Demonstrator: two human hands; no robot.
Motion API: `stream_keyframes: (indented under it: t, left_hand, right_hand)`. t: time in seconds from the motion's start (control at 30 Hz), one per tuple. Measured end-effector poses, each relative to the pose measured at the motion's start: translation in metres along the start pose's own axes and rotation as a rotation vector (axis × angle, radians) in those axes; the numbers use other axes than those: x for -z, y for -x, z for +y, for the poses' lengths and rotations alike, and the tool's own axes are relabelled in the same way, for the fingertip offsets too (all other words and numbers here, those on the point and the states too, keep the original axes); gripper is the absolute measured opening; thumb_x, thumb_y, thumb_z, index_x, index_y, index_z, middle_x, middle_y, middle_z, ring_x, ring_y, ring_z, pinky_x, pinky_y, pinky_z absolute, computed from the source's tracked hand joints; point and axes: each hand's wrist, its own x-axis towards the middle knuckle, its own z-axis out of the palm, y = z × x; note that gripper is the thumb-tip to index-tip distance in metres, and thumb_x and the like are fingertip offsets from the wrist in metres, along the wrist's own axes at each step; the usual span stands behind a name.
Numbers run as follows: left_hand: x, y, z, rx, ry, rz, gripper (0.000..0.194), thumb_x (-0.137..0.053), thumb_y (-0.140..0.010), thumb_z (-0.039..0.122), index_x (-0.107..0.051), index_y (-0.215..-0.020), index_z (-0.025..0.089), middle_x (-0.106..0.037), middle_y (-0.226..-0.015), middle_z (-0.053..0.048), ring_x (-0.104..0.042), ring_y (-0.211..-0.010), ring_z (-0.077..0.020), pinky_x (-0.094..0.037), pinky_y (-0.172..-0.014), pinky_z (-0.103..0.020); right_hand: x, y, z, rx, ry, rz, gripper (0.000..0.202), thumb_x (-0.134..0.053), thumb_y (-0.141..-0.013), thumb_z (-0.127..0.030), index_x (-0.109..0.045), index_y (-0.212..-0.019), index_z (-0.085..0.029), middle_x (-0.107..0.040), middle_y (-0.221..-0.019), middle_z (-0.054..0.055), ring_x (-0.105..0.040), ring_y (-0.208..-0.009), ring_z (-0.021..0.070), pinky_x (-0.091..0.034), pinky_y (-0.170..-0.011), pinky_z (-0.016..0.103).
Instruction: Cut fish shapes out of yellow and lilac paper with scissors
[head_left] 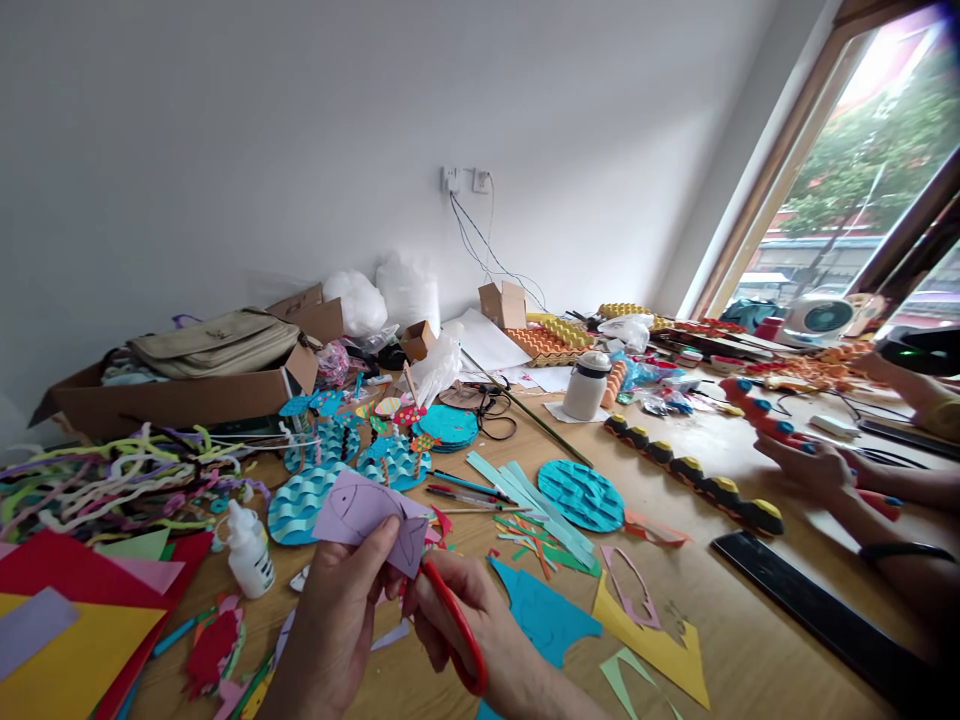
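Note:
My left hand (341, 610) pinches a piece of purple paper (365, 510) with a fish outline drawn on it. The thumb presses on the front of the sheet. Red-handled scissors (459, 625) are in my right hand (487, 620), held at the lower right corner of the paper; their blades are mostly hidden by my fingers and the sheet. On the table below lie blue paper (544, 605) and yellow paper (660, 640) with shapes cut out. A white glue bottle (250, 550) stands upright left of my left hand.
Blue round paper pieces (581, 495), several pens (469, 485) and paper strips (525, 510) lie ahead. Pipe cleaners (127, 490) and coloured sheets (75, 640) cover the left. At right, another person's hands (814, 465) hold an orange-and-blue craft piece near a black egg-carton strip (686, 470). A white jar (586, 385) stands behind.

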Motion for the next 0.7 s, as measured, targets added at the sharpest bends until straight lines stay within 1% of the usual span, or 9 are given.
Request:
stream_keyframes:
  t: [0.1, 0.17, 0.23, 0.37, 0.5, 0.7]
  left_hand:
    - [0.0, 0.0, 0.0, 0.009, -0.013, -0.002, 0.022, -0.075, -0.055, 0.025, -0.055, -0.059, 0.017, -0.052, -0.041, 0.007, -0.042, -0.037, -0.0074, -0.033, -0.036, -0.018]
    - [0.001, 0.001, 0.0, 0.014, -0.019, 0.0, 0.023, -0.075, -0.054, 0.026, -0.055, -0.057, 0.017, -0.052, -0.042, 0.007, -0.042, -0.037, -0.0073, -0.033, -0.037, -0.018]
    - [0.003, 0.0, 0.0, 0.013, -0.019, -0.013, 0.023, -0.076, -0.053, 0.027, -0.055, -0.057, 0.017, -0.052, -0.044, 0.006, -0.042, -0.039, -0.0071, -0.033, -0.037, -0.018]
    - [0.005, 0.0, -0.001, 0.014, -0.032, -0.079, 0.023, -0.076, -0.056, 0.03, -0.057, -0.057, 0.017, -0.054, -0.046, 0.006, -0.042, -0.041, -0.0073, -0.035, -0.039, -0.018]
    - [0.006, -0.002, -0.001, 0.02, -0.04, -0.103, 0.021, -0.075, -0.058, 0.031, -0.058, -0.06, 0.017, -0.055, -0.047, 0.006, -0.042, -0.04, -0.0072, -0.036, -0.039, -0.018]
    - [0.006, -0.003, -0.001, 0.027, -0.048, -0.095, 0.019, -0.074, -0.059, 0.03, -0.059, -0.063, 0.018, -0.056, -0.049, 0.006, -0.044, -0.04, -0.0071, -0.037, -0.04, -0.018]
  right_hand:
    - [-0.001, 0.0, -0.003, -0.022, 0.014, 0.02, 0.042, -0.054, -0.075, -0.056, -0.052, -0.064, -0.015, -0.041, -0.041, -0.008, -0.033, -0.033, 0.0033, -0.023, -0.033, 0.015]
    - [-0.001, 0.0, -0.005, -0.041, 0.025, 0.032, 0.04, -0.053, -0.074, -0.053, -0.052, -0.064, -0.015, -0.04, -0.041, -0.008, -0.033, -0.032, 0.0032, -0.023, -0.033, 0.015]
    - [-0.002, 0.0, -0.006, -0.047, 0.036, 0.035, 0.039, -0.053, -0.074, -0.053, -0.052, -0.064, -0.015, -0.04, -0.04, -0.008, -0.032, -0.032, 0.0031, -0.023, -0.033, 0.015]
    - [-0.003, 0.0, -0.009, -0.04, 0.042, 0.04, 0.042, -0.054, -0.071, -0.056, -0.051, -0.062, -0.015, -0.039, -0.041, -0.008, -0.032, -0.032, 0.0032, -0.023, -0.032, 0.016]
    - [-0.004, 0.001, -0.013, -0.033, 0.05, 0.043, 0.044, -0.053, -0.072, -0.058, -0.049, -0.061, -0.015, -0.037, -0.04, -0.008, -0.031, -0.032, 0.0031, -0.023, -0.033, 0.016]
    - [-0.001, 0.001, -0.01, 0.001, 0.064, 0.032, 0.037, -0.052, -0.076, -0.05, -0.048, -0.061, -0.016, -0.037, -0.043, -0.008, -0.03, -0.034, 0.0031, -0.025, -0.034, 0.015]
